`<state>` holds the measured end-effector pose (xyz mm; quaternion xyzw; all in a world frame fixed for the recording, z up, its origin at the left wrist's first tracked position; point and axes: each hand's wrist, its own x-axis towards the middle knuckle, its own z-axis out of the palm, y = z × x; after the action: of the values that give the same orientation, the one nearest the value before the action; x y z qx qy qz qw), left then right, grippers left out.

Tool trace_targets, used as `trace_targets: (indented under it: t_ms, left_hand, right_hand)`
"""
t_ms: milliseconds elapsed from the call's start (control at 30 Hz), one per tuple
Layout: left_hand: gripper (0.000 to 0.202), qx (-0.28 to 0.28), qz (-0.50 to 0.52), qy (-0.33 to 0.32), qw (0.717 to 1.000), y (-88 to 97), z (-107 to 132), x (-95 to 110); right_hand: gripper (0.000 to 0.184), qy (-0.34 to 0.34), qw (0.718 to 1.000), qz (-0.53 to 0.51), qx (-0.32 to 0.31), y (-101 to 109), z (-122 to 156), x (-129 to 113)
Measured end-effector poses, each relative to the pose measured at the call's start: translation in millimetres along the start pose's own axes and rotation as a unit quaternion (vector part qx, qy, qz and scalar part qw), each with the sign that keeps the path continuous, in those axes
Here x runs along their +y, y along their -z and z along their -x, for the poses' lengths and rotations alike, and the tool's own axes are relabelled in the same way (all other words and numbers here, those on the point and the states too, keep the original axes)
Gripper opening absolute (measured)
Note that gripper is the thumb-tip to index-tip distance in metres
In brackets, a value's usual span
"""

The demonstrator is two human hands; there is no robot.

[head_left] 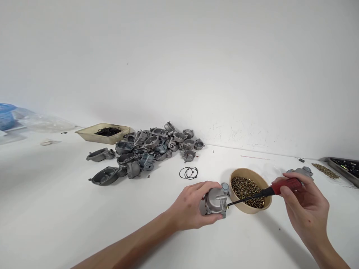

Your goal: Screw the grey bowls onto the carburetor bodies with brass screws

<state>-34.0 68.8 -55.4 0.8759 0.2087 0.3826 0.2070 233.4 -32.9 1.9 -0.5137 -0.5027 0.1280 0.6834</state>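
Note:
My left hand [192, 207] is closed around a small grey metal housing [216, 201] and steadies it on the white table. My right hand [304, 207] grips a screwdriver [263, 193] with a red handle and a black shaft. The shaft passes over the rim of a tan bowl [266, 207] full of small brass screws [248, 190]. Its tip meets the right side of the housing, where a screw sits.
A heap of grey metal housings [146, 149] lies at the middle left. Black O-rings [189, 172] lie loose beside it. A beige tray [105, 133] holds more rings. At the far right stand a metal tray [346, 168] and scattered screws [325, 170]. Plastic bags [17, 119] lie far left.

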Motion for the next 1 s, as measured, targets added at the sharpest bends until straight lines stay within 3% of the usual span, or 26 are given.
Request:
trace_targets:
  t_ms: [633, 867, 1000]
  left_hand:
    - [0.046, 0.040, -0.032, -0.002, 0.999, -8.7, -1.4, 7.5]
    - [0.043, -0.011, -0.024, 0.018, 0.999, 0.2, -0.5, 2.8]
    - [0.045, -0.014, -0.019, 0.011, 1.000, -0.2, 2.0, 1.5]
  right_hand:
    - [0.025, 0.040, 0.998, 0.051, -0.028, 0.8, -2.4, 6.5]
    - [0.026, 0.041, 0.998, 0.039, -0.021, 1.3, -4.1, 8.6]
    - [0.025, 0.033, 0.999, 0.029, -0.021, 0.6, -5.4, 8.7]
